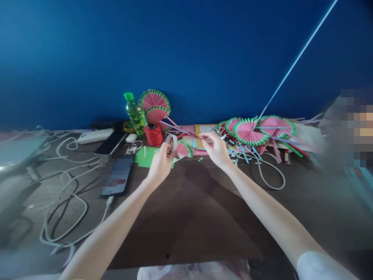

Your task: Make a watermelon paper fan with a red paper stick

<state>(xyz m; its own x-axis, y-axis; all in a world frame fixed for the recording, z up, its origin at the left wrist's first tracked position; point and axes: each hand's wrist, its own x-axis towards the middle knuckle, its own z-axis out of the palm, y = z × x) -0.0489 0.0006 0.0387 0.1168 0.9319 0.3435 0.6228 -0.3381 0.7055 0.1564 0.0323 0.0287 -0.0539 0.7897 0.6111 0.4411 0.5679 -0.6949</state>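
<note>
My left hand (pixel 162 160) is raised over the dark table (pixel 192 217), fingers closed on a small roll of white tape (pixel 172 140). My right hand (pixel 215 148) is beside it to the right, pinching a thin pink paper stick (pixel 189 134) that runs left toward the tape roll. A small pink and green paper fan (pixel 184 149) lies on the table just behind and between the hands. Both forearms reach in from the bottom edge.
A green bottle (pixel 134 113), red cup (pixel 154 135) and two upright fans (pixel 154 104) stand by the blue wall. Several finished fans (pixel 256 129) and paper strips are piled at right. A phone (pixel 115 177), power bank (pixel 94 135) and white cables (pixel 64 202) lie at left. Green paper (pixel 145 156) is nearby.
</note>
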